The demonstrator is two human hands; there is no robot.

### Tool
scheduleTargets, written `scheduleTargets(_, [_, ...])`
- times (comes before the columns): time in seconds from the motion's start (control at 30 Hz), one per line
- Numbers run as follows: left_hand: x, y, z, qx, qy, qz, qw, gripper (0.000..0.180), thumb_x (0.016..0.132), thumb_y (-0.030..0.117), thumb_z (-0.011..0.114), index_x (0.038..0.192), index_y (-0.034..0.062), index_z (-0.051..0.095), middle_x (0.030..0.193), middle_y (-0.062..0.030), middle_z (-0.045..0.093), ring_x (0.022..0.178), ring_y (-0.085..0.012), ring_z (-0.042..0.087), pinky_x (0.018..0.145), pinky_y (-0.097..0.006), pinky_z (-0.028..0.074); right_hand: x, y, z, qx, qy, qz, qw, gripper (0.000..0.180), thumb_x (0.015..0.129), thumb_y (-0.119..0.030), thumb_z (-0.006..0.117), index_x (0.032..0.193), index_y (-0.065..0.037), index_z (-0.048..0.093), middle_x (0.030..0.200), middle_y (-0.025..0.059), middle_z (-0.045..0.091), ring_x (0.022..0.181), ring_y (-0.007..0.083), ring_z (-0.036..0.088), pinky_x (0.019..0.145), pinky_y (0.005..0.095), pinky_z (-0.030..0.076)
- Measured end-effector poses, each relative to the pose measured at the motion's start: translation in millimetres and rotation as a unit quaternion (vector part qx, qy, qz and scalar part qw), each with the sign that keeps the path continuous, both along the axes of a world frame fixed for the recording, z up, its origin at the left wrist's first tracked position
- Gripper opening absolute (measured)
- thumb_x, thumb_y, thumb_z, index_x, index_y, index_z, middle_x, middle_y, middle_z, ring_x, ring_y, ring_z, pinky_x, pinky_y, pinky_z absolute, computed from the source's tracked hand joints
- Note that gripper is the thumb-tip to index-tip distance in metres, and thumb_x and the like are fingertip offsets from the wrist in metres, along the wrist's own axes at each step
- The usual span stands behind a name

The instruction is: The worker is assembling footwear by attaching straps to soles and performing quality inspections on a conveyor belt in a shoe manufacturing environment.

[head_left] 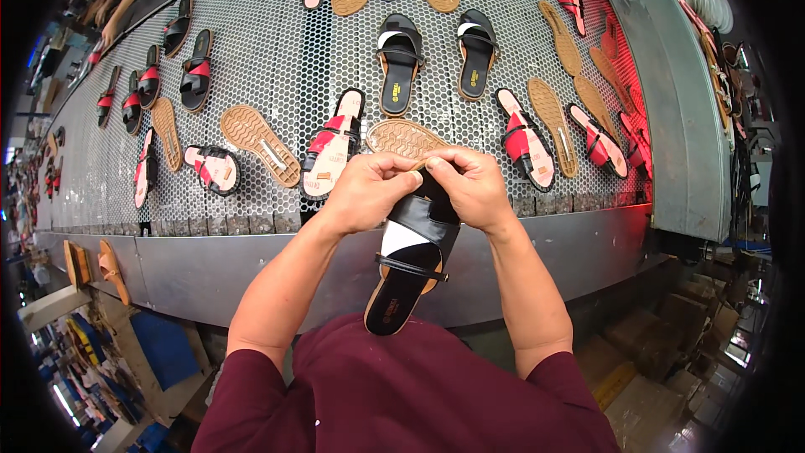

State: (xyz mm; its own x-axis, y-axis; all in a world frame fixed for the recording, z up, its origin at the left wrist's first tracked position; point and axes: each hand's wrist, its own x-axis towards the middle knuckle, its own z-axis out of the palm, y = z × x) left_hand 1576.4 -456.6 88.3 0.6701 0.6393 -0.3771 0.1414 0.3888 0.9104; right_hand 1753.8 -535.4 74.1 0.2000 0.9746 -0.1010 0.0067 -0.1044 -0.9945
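Observation:
My left hand (369,193) and my right hand (474,189) are closed on the toe end of a black slide sandal (408,239), their thumbs near each other on its front edge. The sandal has a white patch on its broad strap and a thin black strap behind that. Its heel points toward my body, close to my dark red shirt, and a tan edge shows along its side. Just beyond my fingers lies a tan patterned outsole (404,138), partly covered by my hands; whether they touch it I cannot tell.
A perforated metal conveyor (335,59) carries a pair of black-and-white sandals (398,67), pink-lined uppers (526,138) and several tan outsoles (260,143). Its metal front edge (210,273) runs before me. A grey machine housing (671,117) stands right, with reddish light beside it. Another person's arm (122,13) reaches in far left.

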Motion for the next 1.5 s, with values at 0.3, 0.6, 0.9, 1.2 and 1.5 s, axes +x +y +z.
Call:
scheduleTargets(0.3, [3, 2, -22, -0.049, -0.029, 0.022, 0.998, 0.029, 0.096, 0.007, 0.061, 0.121, -0.0067, 0.065, 0.105, -0.0084, 0.072, 0.092, -0.0101, 0.065, 0.082, -0.025, 0.053, 19, -14, -1, -0.063, 0.157, 0.027, 0.985, 0.04, 0.097, -0.004, 0.06, 0.133, 0.01, 0.054, 0.113, 0.0094, 0.068, 0.096, 0.0099, 0.064, 0.086, 0.0238, 0.052])
scheduleTargets(0.6, [10, 1, -24, -0.054, -0.036, 0.035, 0.997, 0.024, 0.096, 0.004, 0.062, 0.117, -0.0057, 0.067, 0.103, -0.0073, 0.071, 0.089, -0.0092, 0.065, 0.08, -0.024, 0.053, 21, -14, -2, -0.078, 0.124, 0.025, 0.989, 0.031, 0.095, -0.007, 0.063, 0.124, 0.006, 0.063, 0.104, 0.0052, 0.07, 0.089, 0.0064, 0.063, 0.077, 0.0229, 0.053])
scheduleTargets(0.9, [18, -4, -21, -0.016, -0.012, 0.013, 1.0, 0.023, 0.097, 0.005, 0.061, 0.117, -0.0072, 0.065, 0.102, -0.0077, 0.071, 0.089, -0.0097, 0.065, 0.081, -0.024, 0.053, 25, -17, -9, -0.059, 0.105, -0.012, 0.993, 0.02, 0.096, -0.009, 0.062, 0.108, 0.005, 0.07, 0.087, 0.0005, 0.069, 0.072, 0.0025, 0.058, 0.063, 0.0201, 0.048])
scheduleTargets(1.2, [-15, -50, -44, -0.215, -0.23, -0.044, 0.948, 0.084, 0.08, 0.004, 0.075, 0.152, 0.0004, 0.032, 0.132, -0.0107, 0.059, 0.114, -0.0176, 0.062, 0.098, -0.033, 0.05, 43, -21, 0, -0.043, 0.185, -0.073, 0.979, 0.019, 0.097, -0.003, 0.06, 0.112, 0.007, 0.065, 0.093, 0.0049, 0.07, 0.078, 0.0059, 0.063, 0.069, 0.0213, 0.053])
scheduleTargets(1.5, [-14, -76, -16, -0.059, -0.015, -0.038, 0.997, 0.059, 0.08, -0.004, 0.076, 0.134, 0.0006, 0.051, 0.114, -0.0092, 0.068, 0.103, -0.0182, 0.067, 0.09, -0.036, 0.056, 45, -31, 24, -0.023, 0.195, -0.054, 0.979, 0.027, 0.094, -0.004, 0.064, 0.118, 0.007, 0.062, 0.099, 0.0064, 0.07, 0.087, 0.0091, 0.065, 0.079, 0.0257, 0.054])
